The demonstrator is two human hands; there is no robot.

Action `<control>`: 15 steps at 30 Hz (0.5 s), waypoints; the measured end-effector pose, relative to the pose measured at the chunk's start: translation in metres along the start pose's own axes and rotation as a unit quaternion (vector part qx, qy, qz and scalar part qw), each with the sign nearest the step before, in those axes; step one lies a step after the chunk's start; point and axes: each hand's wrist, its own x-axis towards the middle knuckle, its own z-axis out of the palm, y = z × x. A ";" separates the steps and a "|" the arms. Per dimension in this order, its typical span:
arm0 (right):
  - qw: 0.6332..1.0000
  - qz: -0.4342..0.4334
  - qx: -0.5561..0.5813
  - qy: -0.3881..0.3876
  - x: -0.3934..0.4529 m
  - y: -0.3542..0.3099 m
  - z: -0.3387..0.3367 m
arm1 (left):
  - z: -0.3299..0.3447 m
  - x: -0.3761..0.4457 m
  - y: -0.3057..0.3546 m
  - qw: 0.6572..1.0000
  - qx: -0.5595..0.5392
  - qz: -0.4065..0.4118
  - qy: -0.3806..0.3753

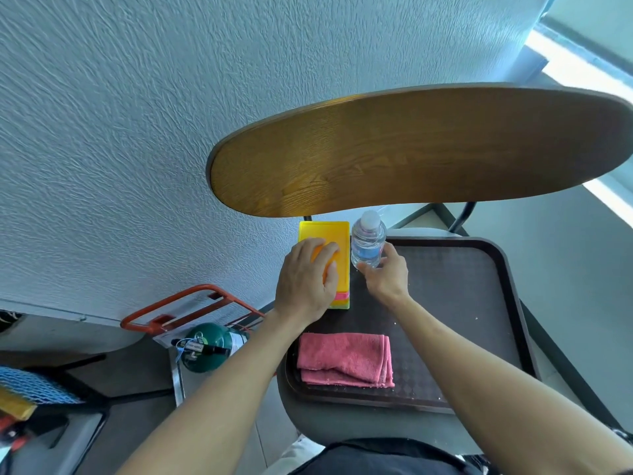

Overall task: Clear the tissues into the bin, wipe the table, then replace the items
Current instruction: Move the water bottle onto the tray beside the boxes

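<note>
A brown tray (pixel 479 303) lies on a grey seat below the oval wooden table (pixel 411 149). At the tray's far left corner is a flat yellow box (pixel 325 229) with an orange object (pixel 320 255) on top; my left hand (pixel 305 279) curls over that object and hides most of it. Beside the box stands a small clear water bottle (pixel 368 238) with a white cap. My right hand (pixel 387 275) holds its lower part between thumb and fingers. A folded pink cloth (pixel 346 358) lies at the tray's near left. No tissues or bin are in view.
A green gas canister (pixel 209 344) and an orange metal frame (pixel 191 306) sit on the floor to the left of the seat. Blue mesh (pixel 30 385) and other clutter fill the lower left corner. A textured wall rises behind the table.
</note>
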 end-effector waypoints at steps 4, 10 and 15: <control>1.000 -0.005 -0.012 -0.004 -0.001 -0.004 -0.001 | -0.001 0.000 -0.001 1.000 -0.002 0.002 0.000; 0.999 0.029 -0.014 -0.028 -0.027 -0.001 -0.021 | -0.007 -0.006 -0.005 0.997 -0.079 -0.005 0.016; 0.995 0.043 -0.067 -0.064 -0.066 0.022 -0.041 | -0.010 -0.055 -0.017 0.979 -0.138 -0.093 0.121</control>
